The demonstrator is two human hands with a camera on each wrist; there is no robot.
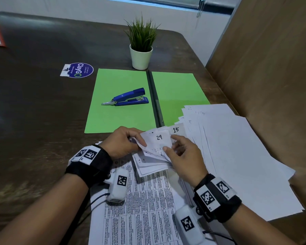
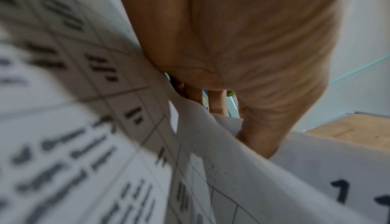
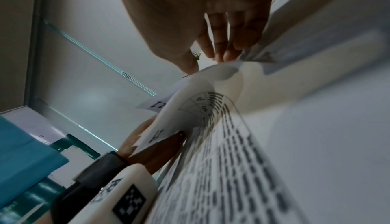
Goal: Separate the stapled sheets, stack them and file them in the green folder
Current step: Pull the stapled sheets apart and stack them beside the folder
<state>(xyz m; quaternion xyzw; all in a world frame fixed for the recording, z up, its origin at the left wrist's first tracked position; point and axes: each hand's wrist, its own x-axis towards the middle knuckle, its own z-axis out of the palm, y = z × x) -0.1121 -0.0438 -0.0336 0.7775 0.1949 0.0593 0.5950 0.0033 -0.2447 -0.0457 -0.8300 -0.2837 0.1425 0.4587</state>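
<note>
White, thin printed paper: a stapled bundle of sheets [image 1: 153,151], corner numbered 24, raised just above the near table edge, between both hands. Light, limp, easily torn or creased; best taken near the bound corner, close to the staple, one leaf at a time. Left hand [image 1: 121,142] curled round the left side of the corner, thumb on top. Right hand [image 1: 183,156] pinching the right side, thumb on the top leaf, fingers underneath. Beneath, a flat page of dense printed tables [image 1: 140,206]; to the right, a fanned heap of loose white sheets [image 1: 237,147], smooth and prone to sliding. Farther off, the open green card folder [image 1: 120,96], matte and stiff, dark spine in the middle, lying flat. On its left leaf a blue stapler [image 1: 129,99] of hard plastic and metal. Beyond, a small potted plant [image 1: 141,45] on the dark wood-grain table [image 1: 34,103].
</note>
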